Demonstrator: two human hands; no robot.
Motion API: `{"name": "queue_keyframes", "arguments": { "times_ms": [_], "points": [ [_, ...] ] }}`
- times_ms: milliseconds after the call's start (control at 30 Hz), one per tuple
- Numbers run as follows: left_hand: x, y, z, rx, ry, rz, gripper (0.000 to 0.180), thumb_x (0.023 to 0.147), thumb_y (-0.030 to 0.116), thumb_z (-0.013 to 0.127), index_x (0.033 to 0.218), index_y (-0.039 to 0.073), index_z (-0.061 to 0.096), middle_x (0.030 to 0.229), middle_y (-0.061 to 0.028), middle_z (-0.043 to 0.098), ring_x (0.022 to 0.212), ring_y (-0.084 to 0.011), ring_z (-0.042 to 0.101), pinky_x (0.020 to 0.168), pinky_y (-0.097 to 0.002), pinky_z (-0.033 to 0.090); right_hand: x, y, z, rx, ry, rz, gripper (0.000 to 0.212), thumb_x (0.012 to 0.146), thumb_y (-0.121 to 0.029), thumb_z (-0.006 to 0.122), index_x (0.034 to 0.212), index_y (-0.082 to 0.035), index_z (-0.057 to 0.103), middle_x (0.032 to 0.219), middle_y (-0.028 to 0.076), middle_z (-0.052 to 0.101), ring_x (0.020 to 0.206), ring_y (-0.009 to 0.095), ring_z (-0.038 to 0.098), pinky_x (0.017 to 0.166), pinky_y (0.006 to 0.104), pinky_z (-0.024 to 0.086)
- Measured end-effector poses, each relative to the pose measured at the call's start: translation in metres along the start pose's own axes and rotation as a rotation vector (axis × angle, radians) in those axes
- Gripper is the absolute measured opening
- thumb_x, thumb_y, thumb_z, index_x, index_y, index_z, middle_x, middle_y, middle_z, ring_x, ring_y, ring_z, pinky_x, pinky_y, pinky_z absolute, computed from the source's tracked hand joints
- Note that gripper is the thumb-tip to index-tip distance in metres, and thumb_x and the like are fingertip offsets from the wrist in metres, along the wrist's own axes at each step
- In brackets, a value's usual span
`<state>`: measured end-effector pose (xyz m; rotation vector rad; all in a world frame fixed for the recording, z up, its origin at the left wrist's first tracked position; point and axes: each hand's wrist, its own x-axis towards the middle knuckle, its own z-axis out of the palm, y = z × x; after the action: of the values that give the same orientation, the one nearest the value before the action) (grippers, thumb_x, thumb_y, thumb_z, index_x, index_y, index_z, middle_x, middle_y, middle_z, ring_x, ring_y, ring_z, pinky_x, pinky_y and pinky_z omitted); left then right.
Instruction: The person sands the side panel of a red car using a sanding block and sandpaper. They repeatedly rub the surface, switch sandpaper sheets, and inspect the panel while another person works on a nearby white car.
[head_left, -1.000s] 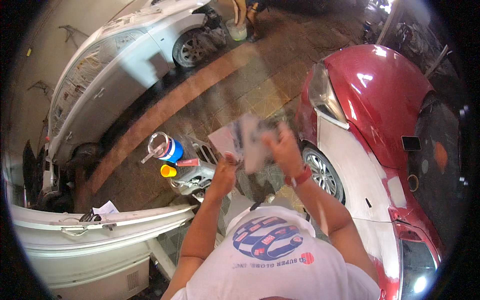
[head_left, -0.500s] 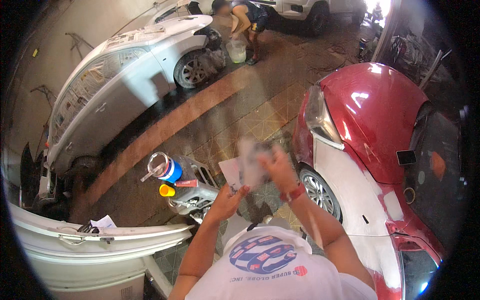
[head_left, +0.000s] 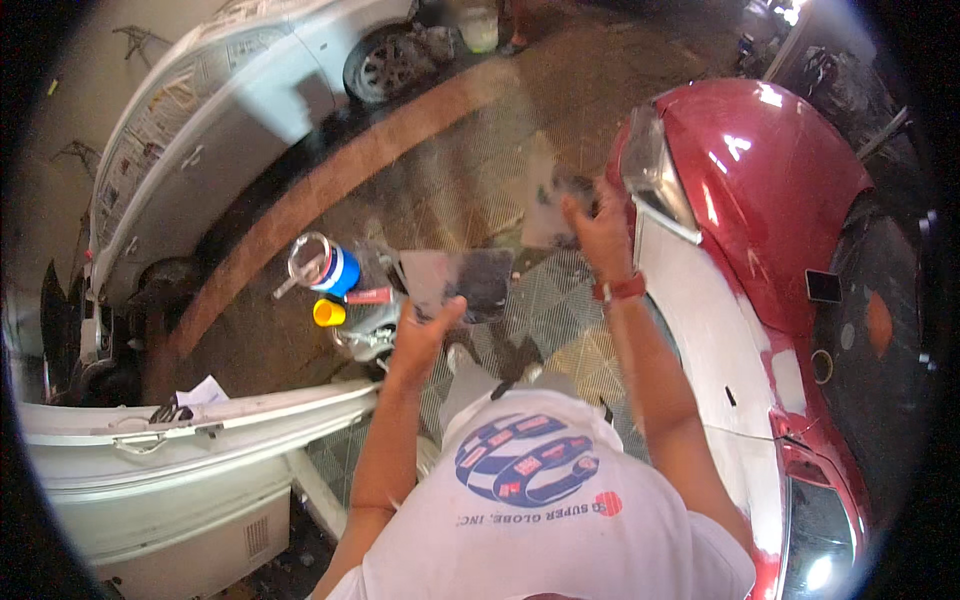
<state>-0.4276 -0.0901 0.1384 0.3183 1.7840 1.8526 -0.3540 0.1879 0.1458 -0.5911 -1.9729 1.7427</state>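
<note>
Now I am holding one thin, flat thing in each hand. My left hand [head_left: 422, 335] is pinching a flat plate [head_left: 462, 278] with a dark smear on it. My thumb is lying on top near its six o'clock edge, and my fingers are hiding underneath, probably so the smear is facing up. My right hand [head_left: 606, 240] is gripping a pale flat piece [head_left: 545, 208], between one and two o'clock from the plate. It is looking blurry, so I can't tell how tight my fingers are.

At nine o'clock from the plate, a blue can [head_left: 346, 273], a yellow cup [head_left: 328, 313] and a small red box [head_left: 370, 296] are sitting close together, maybe so I am reaching them easily. The red car [head_left: 745, 190] is standing at two o'clock, showing a white patch [head_left: 680, 262] on its side.

Half a second ago, my two flat things were overlapping; now they are staying well apart. My right hand is reaching further toward one o'clock, and more of the dark smear is showing. My view is tipping too: both cars are sitting higher, and only a leg [head_left: 515, 22] of the other person is showing near twelve o'clock.
</note>
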Motion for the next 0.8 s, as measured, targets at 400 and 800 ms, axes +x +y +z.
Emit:
{"name": "queue_keyframes", "arguments": {
  "times_ms": [400,800],
  "points": [
    [0.011,-0.016,-0.019,0.495,0.077,0.318,0.032,0.095,0.02,0.073,0.118,-0.003,0.067,0.098,-0.0116,0.075,0.09,-0.0188,0.07,0.083,-0.034,0.054,-0.088,-0.027,0.08,-0.467,-0.229,-0.689,0.06,0.085,0.0,0.065,0.143,-0.018,0.061,0.112,0.02,0.071,0.102,0.041,0.067,0.09,0.0462,0.056],
    [0.001,-0.016,-0.016,-0.05,-0.12,-0.082,0.058,0.094,0.018,0.078,0.143,0.0,0.052,0.124,-0.0058,0.066,0.107,-0.0136,0.063,0.096,-0.0311,0.05,-0.016,0.091,0.027,-0.154,-0.229,-0.132,0.034,0.1,-0.03,0.064,0.124,-0.005,0.068,0.087,0.014,0.076,0.079,0.032,0.072,0.075,0.0418,0.056]
  ]
}}
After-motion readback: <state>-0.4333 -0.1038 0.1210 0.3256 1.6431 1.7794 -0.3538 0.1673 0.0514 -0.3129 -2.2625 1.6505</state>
